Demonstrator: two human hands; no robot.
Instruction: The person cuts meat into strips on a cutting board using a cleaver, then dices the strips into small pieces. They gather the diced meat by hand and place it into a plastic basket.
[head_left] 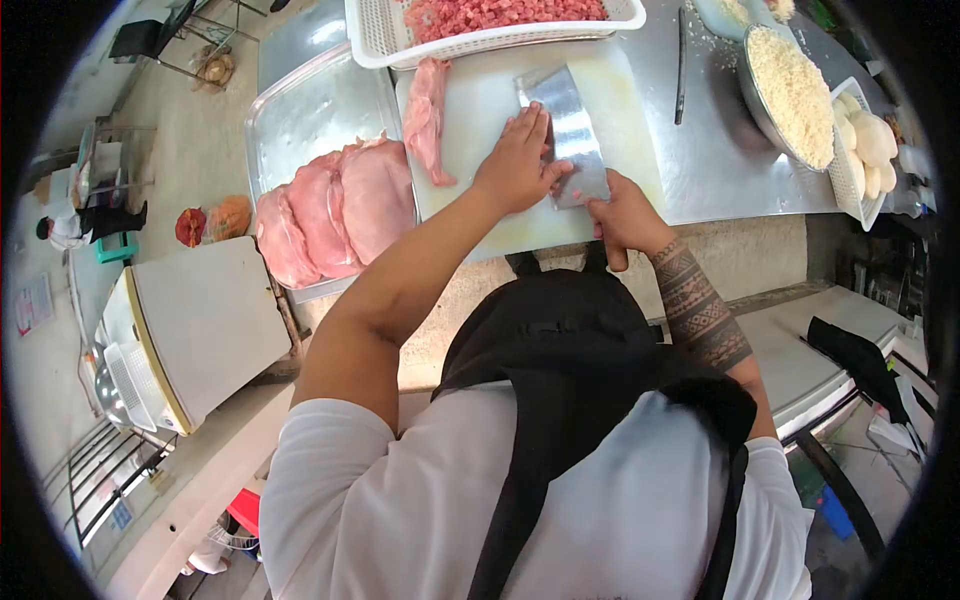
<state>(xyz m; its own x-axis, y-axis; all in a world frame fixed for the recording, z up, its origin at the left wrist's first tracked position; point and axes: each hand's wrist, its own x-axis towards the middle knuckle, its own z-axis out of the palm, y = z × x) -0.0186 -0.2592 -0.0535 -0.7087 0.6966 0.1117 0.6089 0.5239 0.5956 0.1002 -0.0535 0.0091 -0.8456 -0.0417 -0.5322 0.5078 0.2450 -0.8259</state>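
My right hand [632,222] is closed at the near end of a wide-bladed cleaver [575,125], its handle hidden in the grip. The cleaver's shiny blade lies over the white cutting board [630,110]. With fingers stretched out, my left hand [520,162] rests at the left side of the blade, thumb touching the metal. Small pink bits of meat cling to the blade near my right hand. To the left, a long strip of raw meat [427,120] lies on the board, apart from both hands.
Left of the board, a metal tray [290,110] holds large slabs of raw meat [335,205]. A white plastic basket [500,42] of diced meat stands behind. At right are a thin dark rod [681,65], a bowl of pale crumbs [790,95] and a basket of round white pieces [865,150].
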